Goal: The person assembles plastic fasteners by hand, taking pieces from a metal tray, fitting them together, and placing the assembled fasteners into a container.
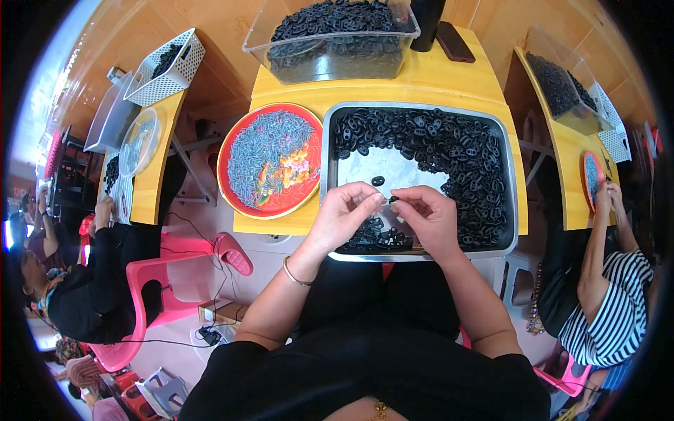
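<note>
Both my hands are over the near part of a metal tray (511, 189), fingertips close together. My right hand (430, 216) pinches a small black plastic piece (394, 198) between thumb and forefinger. My left hand (349, 214) is closed in a pinch beside it, and what its fingertips hold is too small to make out. Just beyond my fingers a single black two-holed oval piece (378, 181) lies on the bare tray bottom. A heap of similar black pieces (477, 168) covers the tray's far and right sides, and smaller black parts (382, 237) lie near the front edge.
Left of the tray stands a red round plate (298, 198) with many small grey-blue pins (270, 137). Behind is a clear bin (330, 59) of black pieces, with a dark bottle (425, 24) and a phone (455, 42). People work at side tables left and right.
</note>
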{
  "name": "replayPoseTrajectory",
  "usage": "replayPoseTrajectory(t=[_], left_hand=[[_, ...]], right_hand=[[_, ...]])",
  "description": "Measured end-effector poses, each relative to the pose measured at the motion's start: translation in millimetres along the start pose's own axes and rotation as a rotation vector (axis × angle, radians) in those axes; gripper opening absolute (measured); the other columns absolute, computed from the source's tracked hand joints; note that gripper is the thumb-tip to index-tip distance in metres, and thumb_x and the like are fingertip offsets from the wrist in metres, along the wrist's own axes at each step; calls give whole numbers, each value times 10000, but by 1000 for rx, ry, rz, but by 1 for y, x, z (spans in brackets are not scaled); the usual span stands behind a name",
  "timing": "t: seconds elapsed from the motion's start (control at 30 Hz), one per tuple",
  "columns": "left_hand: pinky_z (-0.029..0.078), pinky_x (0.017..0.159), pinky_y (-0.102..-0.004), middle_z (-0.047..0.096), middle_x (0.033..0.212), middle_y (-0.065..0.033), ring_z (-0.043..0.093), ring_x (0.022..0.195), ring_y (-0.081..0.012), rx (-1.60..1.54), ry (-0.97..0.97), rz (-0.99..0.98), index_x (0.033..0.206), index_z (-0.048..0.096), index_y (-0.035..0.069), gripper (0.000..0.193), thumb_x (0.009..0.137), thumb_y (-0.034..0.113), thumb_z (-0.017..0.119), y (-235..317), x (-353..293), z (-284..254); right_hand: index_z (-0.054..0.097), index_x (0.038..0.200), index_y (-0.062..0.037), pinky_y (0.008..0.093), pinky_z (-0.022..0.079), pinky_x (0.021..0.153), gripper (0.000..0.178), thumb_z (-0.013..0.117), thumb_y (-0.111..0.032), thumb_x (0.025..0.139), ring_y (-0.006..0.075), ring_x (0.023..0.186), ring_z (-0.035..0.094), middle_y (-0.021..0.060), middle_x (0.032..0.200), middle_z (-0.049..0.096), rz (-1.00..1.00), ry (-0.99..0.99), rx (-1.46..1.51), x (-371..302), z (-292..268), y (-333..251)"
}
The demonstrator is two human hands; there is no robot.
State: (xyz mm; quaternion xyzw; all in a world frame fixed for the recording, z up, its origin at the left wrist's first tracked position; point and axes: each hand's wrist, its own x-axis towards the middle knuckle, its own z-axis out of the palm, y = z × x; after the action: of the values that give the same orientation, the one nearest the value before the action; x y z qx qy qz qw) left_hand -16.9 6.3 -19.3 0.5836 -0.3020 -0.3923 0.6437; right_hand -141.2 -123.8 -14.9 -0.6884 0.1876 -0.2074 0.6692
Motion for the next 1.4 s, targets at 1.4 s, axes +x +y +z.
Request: replayPoseTrajectory(t=[1.4], left_hand=[[427, 620, -183, 569, 783, -5, 511, 688, -43, -3, -11, 67, 925, 566, -4, 89, 896, 78, 548, 6, -1, 8]], right_hand=[[604, 966, 9, 207, 503, 692, 166, 621, 31, 803, 97, 762, 629, 58, 842, 645, 44, -29, 38, 0, -2, -1]])
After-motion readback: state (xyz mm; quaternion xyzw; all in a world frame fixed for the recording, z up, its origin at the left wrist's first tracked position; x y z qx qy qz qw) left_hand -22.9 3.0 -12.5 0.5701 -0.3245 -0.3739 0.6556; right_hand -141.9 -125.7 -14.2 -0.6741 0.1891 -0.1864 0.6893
